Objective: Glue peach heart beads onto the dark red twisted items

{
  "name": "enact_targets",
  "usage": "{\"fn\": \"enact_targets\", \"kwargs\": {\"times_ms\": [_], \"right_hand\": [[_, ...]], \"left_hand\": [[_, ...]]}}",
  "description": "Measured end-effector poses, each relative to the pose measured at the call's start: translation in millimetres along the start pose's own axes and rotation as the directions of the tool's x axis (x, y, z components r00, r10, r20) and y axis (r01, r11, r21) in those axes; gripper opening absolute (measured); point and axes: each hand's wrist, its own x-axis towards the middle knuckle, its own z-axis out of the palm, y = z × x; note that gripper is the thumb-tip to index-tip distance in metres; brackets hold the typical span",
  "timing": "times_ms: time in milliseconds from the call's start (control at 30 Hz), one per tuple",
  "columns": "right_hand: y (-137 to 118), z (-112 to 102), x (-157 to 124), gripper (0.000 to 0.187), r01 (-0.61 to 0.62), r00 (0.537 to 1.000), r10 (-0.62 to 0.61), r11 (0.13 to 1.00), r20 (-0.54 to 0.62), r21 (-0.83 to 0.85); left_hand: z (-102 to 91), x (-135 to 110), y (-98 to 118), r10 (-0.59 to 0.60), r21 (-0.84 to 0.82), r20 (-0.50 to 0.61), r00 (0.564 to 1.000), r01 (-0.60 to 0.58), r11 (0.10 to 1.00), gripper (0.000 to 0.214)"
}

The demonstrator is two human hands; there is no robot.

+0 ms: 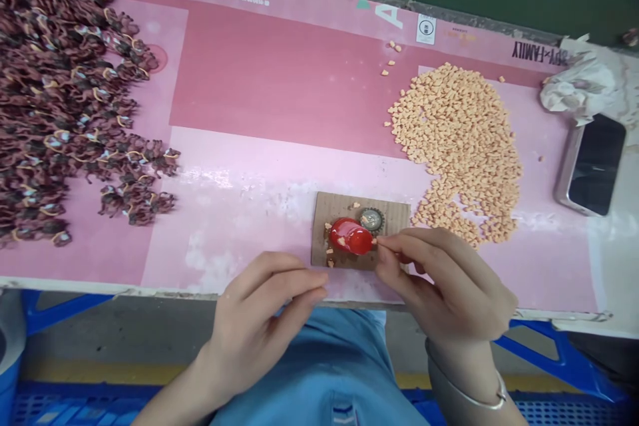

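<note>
My right hand (444,279) pinches a small peach-coloured piece (375,241) between thumb and index finger, right at the rim of a red cup-shaped cap (359,239). The cap lies tilted on a small wooden board (394,210), next to a crimped metal bottle cap (372,219). A few loose peach pieces (329,251) lie around them on the board. My left hand (274,299) hovers by the board's lower left corner, its thumb and fingertips brought together. Whatever sits between those fingertips is too small to make out.
A wide pile of peach pieces (464,140) covers the right of the pink mat (274,73). Many brown figures with yellow bands (64,100) crowd the left. A phone (594,163) and crumpled tissue (579,83) are at far right.
</note>
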Motion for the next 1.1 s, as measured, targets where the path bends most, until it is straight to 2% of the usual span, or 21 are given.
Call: {"fn": "enact_targets", "kwargs": {"times_ms": [267, 433, 600, 733, 800, 933, 1100], "right_hand": [[-36, -6, -3, 0.018, -0.06, 0.997, 0.049, 0.977, 0.059, 0.203], [-41, -3, -8, 0.019, -0.098, 0.995, 0.09, 0.959, 0.043, 0.265], [-37, -11, -5, 0.017, -0.02, 0.994, -0.002, 0.981, 0.113, 0.191], [-32, -14, 3, 0.017, 0.027, 0.992, -0.049, 0.984, 0.12, 0.177], [-26, -13, 6, 0.017, 0.027, 0.991, -0.049, 0.984, 0.125, 0.174], [-10, -10, 7, 0.016, -0.033, 0.997, 0.026, 0.995, 0.071, 0.091], [2, -8, 8, 0.017, 0.025, 0.988, -0.019, 0.999, 0.152, -0.039]], "left_hand": [[10.6, 1, 9, -0.022, -0.153, 0.054, 0.998, 0.03, 0.988, 0.01], [6.4, -1, 10, 0.01, -0.11, 0.039, 0.999, -0.006, 0.994, 0.013], [6.2, -3, 10, 0.058, -0.004, 0.069, 0.996, -0.057, 0.998, 0.014], [8.0, 0, 11, 0.058, 0.008, 0.076, 0.995, -0.058, 0.998, 0.02], [7.9, 1, 11, 0.046, 0.013, 0.067, 0.997, -0.047, 0.999, 0.018], [3.3, 0, 6, 0.011, 0.048, 0.04, 0.999, -0.013, 0.999, 0.014], [-3.0, -9, -6, -0.06, 0.046, -0.05, 0.997, 0.062, 0.997, 0.024]]}}
